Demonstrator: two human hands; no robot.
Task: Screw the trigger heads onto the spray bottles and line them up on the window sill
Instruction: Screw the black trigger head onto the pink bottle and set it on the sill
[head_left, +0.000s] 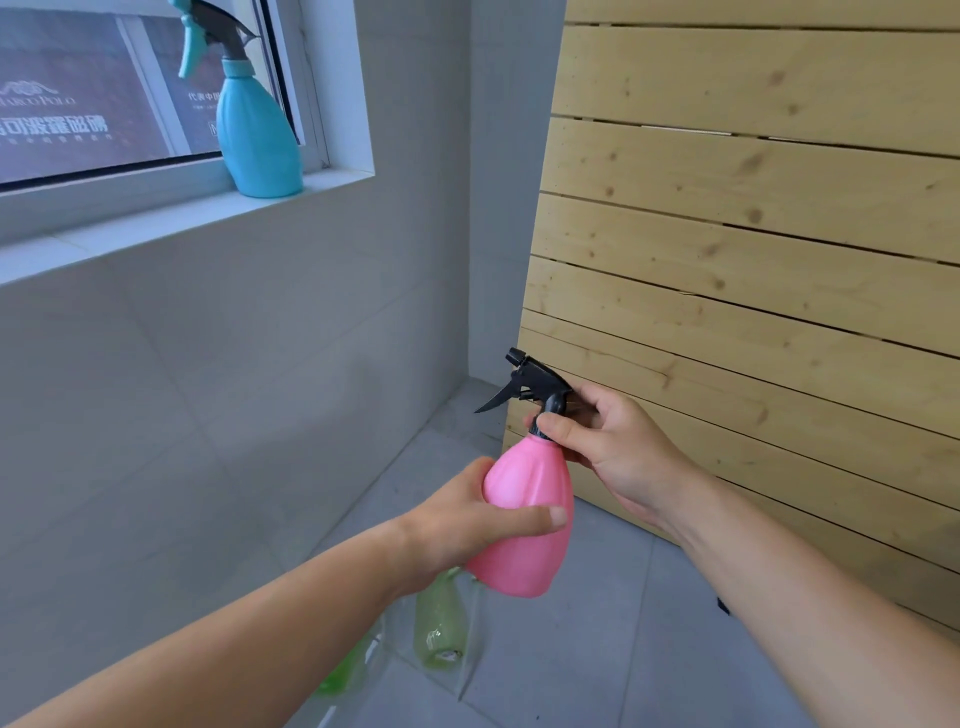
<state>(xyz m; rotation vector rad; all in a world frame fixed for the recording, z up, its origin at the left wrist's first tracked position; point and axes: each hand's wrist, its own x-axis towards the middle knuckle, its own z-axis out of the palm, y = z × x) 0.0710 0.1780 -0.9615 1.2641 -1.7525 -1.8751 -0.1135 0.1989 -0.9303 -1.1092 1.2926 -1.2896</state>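
My left hand wraps around the body of a pink spray bottle, held in the air above the floor. A black trigger head sits on its neck, nozzle pointing left. My right hand grips the collar of that trigger head with thumb and fingers. A blue spray bottle with a teal and grey trigger head stands upright on the white window sill, near its right end. A green bottle in clear plastic wrap lies on the floor below my hands.
A slatted wooden panel leans against the wall on the right, close behind my right hand. Grey tiles cover the wall and the floor. More green plastic in wrap lies on the floor beside my left forearm.
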